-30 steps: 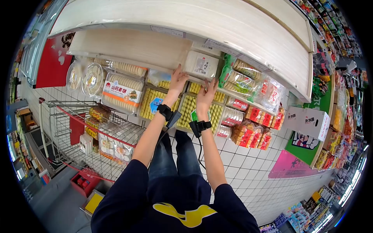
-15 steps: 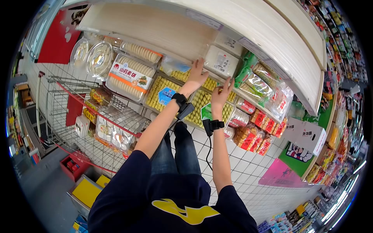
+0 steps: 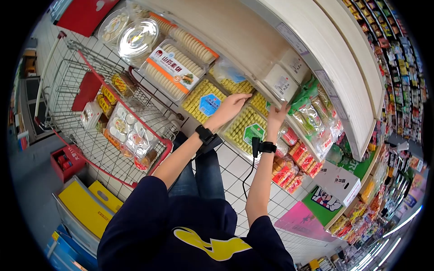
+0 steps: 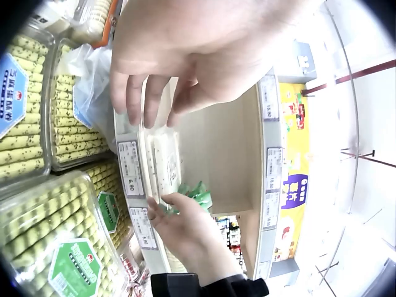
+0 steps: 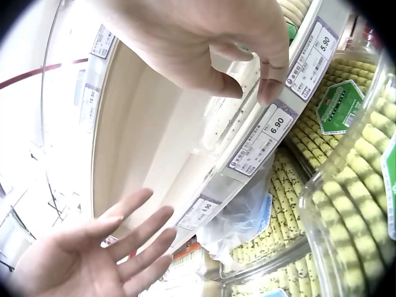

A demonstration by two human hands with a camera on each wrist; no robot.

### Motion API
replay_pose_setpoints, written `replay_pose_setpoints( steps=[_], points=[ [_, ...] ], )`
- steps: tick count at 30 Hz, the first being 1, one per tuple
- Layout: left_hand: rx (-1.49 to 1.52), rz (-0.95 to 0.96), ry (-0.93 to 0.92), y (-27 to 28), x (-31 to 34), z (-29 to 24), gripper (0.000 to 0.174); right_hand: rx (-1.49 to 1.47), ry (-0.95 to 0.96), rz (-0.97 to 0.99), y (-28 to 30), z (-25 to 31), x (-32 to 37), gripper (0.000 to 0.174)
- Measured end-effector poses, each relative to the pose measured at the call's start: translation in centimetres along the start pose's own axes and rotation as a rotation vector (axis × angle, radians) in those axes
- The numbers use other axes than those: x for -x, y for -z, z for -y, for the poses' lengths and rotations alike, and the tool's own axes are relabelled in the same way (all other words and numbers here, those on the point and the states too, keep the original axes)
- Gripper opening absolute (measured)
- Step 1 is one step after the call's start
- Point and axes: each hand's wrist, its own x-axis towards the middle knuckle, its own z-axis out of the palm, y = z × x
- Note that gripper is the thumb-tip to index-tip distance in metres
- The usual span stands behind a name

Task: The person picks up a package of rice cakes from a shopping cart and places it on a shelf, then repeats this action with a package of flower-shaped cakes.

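Head view: a biscuit pack [image 3: 281, 84] lies on the shelf [image 3: 226, 31], just above the right hand [image 3: 276, 114]; the left hand [image 3: 233, 106] hovers alongside, released. Left wrist view: the pack's long axis runs into the shelf. Right wrist view: right fingers [image 5: 270, 86] pinch its near end.

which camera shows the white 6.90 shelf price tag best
Right wrist view: the white 6.90 price tag is large and readable. Left wrist shows it smaller and sideways; in the head view it is too small to read.
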Motion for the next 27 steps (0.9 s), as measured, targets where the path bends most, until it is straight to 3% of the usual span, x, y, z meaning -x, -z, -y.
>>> replay_pose_setpoints(
  steps=[2,5,8,9,10,12,13,15,21,27],
  points=[
    [0.052,-0.059,-0.155,1.2,1.5,0.5,0.031,-0.013,-0.028,0.03,-0.3,-0.9,-0.7,0.063],
    [0.062,-0.042,-0.131,3.5,4.2,-0.1,0.03,-0.242,-0.123,0.012,-0.5,0.4,-0.3,0.059],
    [0.083,-0.05,-0.126,5.5,7.0,-1.0,0.03,-0.272,-0.073,0.007,0.3,4.1,1.0,0.056],
    [0.151,-0.074,-0.125,6.1,8.0,-1.3,0.03,-0.175,0.039,-0.091,-0.2,4.4,1.3,0.04],
    [0.22,-0.101,-0.124,6.6,8.9,-1.6,0.03,-0.173,0.05,-0.078,0.0,4.7,1.5,0.04],
    [0.235,-0.19,-0.129,7.7,10.4,-1.6,0.03,-0.145,0.12,0.029,0.4,6.0,2.0,0.022],
    [0.296,-0.196,-0.091,8.5,10.9,-1.1,0.031,-0.332,0.177,-0.079,-0.7,7.3,2.8,0.019],
    [0.388,-0.264,-0.008,10.3,12.6,-0.9,0.04,-0.368,0.231,-0.017,-1.4,9.4,4.3,0.017],
    [0.418,-0.61,-0.059,16.3,17.6,-0.3,0.042,-0.658,0.254,0.259,-6.2,17.8,12.1,0.02],
    [0.447,-0.715,-0.092,21.5,22.3,1.3,0.039,-0.671,0.182,0.49,-11.1,21.5,17.6,0.018]
  ],
)
